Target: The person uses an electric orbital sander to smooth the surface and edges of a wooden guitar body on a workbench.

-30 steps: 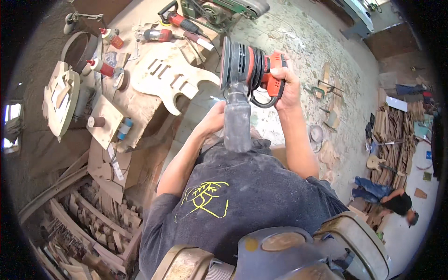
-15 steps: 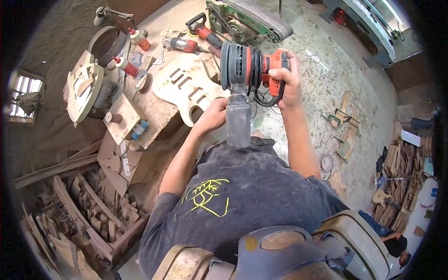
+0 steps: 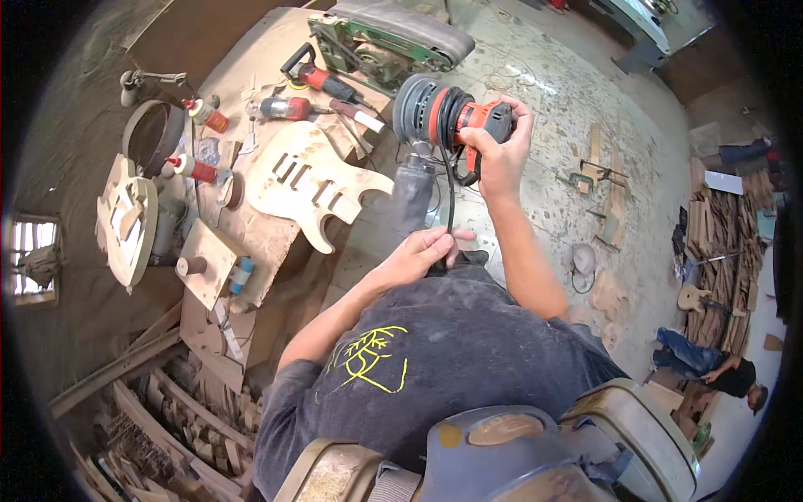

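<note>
My right hand (image 3: 500,155) grips the red and black random orbital sander (image 3: 452,121) by its handle, its round pad facing left. A grey dust bag (image 3: 410,197) hangs below the sander's port. My left hand (image 3: 427,251), lower and near my shirt, is closed on the sander's black cord (image 3: 452,201), which runs down from the tool. Just left of the sander, an unfinished light-wood guitar body (image 3: 305,167) with routed slots lies on the workbench (image 3: 251,84).
The bench holds glue bottles (image 3: 192,169), power tools (image 3: 322,79) and another guitar body (image 3: 125,217). A belt sander (image 3: 393,38) stands behind. Clamped boards (image 3: 595,159) lie on the floor (image 3: 535,84). Timber offcuts fill the lower left. Another person (image 3: 732,376) is at the right by a woodpile.
My left hand has moved down and right from beside the dust bag onto the cord. The sander has tilted in my right hand, and the bag's lower end has swung left.
</note>
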The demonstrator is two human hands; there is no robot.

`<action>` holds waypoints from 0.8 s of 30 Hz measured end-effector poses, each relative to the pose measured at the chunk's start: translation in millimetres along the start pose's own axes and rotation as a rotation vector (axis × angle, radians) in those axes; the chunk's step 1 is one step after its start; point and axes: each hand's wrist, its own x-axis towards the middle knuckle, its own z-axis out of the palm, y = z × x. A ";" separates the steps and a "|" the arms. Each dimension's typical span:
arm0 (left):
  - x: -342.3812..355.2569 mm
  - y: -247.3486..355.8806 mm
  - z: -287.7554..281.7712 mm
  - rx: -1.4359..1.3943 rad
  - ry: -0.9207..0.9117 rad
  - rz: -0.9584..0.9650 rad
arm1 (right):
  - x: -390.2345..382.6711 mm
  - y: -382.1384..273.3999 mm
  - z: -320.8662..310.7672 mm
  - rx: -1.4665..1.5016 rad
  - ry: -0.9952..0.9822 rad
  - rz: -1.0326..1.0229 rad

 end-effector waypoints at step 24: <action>27.9 -29.0 2.2 0.208 -0.637 0.020 | -3.5 -74.0 -8.0 0.041 -0.144 -0.322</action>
